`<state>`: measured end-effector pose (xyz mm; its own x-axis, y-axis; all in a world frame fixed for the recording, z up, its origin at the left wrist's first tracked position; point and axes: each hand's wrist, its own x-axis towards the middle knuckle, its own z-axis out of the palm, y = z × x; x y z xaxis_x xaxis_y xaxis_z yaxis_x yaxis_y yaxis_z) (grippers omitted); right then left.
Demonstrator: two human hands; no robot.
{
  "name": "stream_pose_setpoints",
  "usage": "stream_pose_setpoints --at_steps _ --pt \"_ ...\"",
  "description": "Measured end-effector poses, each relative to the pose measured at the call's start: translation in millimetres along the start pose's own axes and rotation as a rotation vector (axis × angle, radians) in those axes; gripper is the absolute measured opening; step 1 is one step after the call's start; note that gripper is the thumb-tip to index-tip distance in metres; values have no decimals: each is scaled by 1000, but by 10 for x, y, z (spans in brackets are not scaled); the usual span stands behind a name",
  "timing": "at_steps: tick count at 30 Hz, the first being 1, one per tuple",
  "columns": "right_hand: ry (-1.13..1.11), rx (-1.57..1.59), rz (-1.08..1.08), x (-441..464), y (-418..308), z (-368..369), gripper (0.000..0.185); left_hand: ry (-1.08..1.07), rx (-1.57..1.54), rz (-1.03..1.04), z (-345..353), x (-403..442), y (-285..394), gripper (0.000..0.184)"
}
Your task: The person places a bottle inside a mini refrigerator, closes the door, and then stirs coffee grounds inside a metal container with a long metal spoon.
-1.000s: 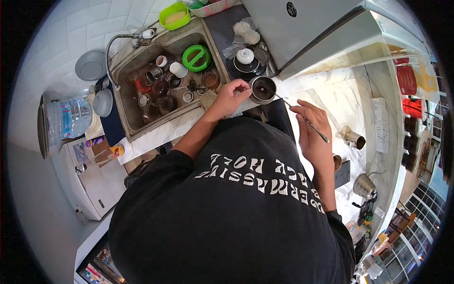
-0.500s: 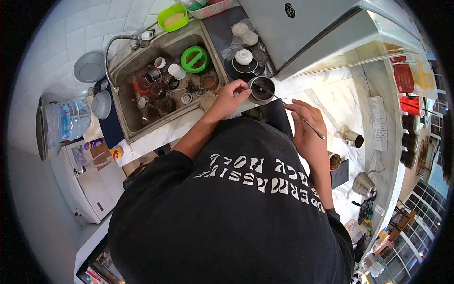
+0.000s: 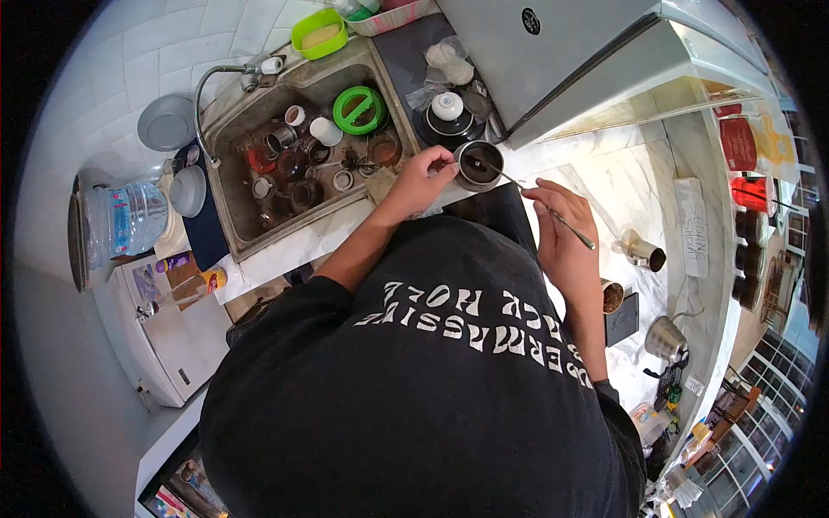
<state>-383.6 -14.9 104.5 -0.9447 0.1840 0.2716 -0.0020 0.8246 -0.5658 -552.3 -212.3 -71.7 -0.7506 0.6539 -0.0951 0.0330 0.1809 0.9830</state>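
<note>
My left hand is closed at the near left side of a round metal cup, thumb and fingertips on its rim. Dark contents, brown or black, fill the cup's inside. In my right hand is a long thin metal spoon, pinched along its handle. The spoon slants over the cup's right rim, and its lower end dips into the dark contents. How deep the tip goes is hidden.
Left of my hands is a sink with several used cups and jars. A lidded black pot stands behind the cup, beside a fridge. On the right counter are a metal jug, a cup of brown grounds and a kettle.
</note>
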Motion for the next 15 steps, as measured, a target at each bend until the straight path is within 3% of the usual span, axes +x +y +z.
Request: stream_pose_setpoints --at_steps 15 --pt "43 29 7 11 27 19 11 14 71 50 -6 -43 106 16"
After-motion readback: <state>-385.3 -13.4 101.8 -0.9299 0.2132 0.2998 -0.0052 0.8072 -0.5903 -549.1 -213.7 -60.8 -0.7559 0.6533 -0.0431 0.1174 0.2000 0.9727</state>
